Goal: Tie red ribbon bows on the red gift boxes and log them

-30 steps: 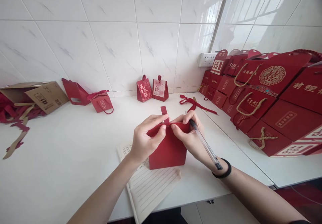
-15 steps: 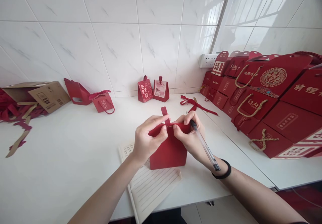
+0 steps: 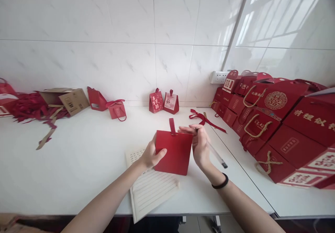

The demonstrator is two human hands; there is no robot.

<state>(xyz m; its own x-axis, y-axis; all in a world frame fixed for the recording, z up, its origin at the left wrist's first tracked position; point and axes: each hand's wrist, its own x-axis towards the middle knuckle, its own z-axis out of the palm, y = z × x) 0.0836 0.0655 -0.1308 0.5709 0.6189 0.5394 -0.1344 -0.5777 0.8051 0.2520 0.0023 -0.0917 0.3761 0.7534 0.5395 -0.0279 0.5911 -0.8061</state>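
Left hand (image 3: 151, 156) clasps the left side of the red box (image 3: 176, 158), just below the centre of the frame in the head view, thumb across its front face, while the right hand (image 3: 201, 147), holding a pen (image 3: 216, 154), sits at the box's upper right corner, whether touching I cannot tell.

The handheld box (image 3: 174, 154) is plain red, its loop (image 3: 172, 125) a darker red. The pen (image 3: 217, 155) is clear, its end black. On the white tabletop (image 3: 78, 163), the notebook (image 3: 153, 193) at the near edge has cream pages with ruled lines; the stacked boxes (image 3: 277, 138) toward the right edge bear gold and white characters on red. Grey veins streak the white tiles (image 3: 125, 68).
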